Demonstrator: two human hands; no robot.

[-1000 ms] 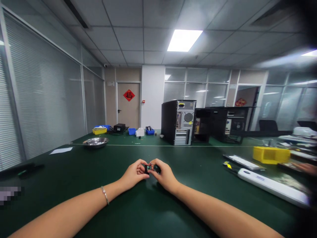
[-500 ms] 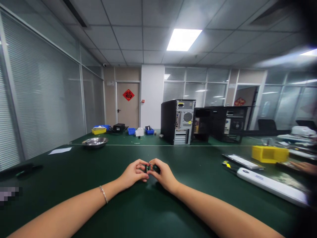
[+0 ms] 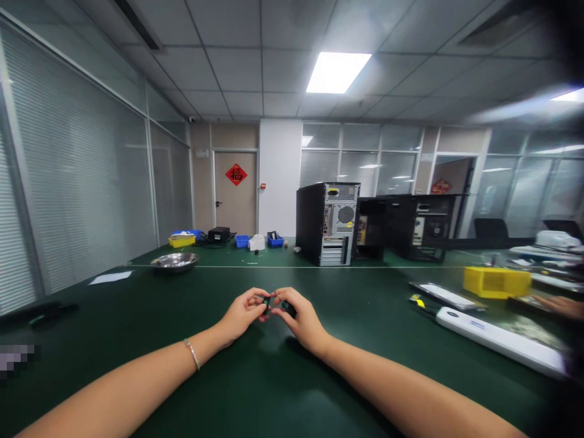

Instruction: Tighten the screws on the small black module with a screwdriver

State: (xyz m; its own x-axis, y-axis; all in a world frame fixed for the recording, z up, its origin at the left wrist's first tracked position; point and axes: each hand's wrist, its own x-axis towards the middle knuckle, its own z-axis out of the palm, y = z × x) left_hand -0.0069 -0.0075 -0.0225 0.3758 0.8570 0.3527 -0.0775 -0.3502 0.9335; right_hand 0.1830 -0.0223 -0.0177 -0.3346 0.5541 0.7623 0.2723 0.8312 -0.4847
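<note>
My left hand is closed in a pinch on a small dark green piece, held between thumb and fingertips. Beside it, my right hand is closed around a small dark piece, partly hidden by the fingers. A thin, pointed bit shows at the right fingertips, too small to name. Both hands are just above the green tabletop, with the fingertips almost meeting. The exact kind of either piece cannot be made out.
A metal bowl and a white sheet lie to the left. Computer cases stand at the back. On the right are a white power strip, a yellow bin and another person's hand. Small blue bins sit far back.
My left hand has drawn slightly left and up, and the green piece in it has shifted and turned a little away from the right hand. The right hand stays nearly in place.
</note>
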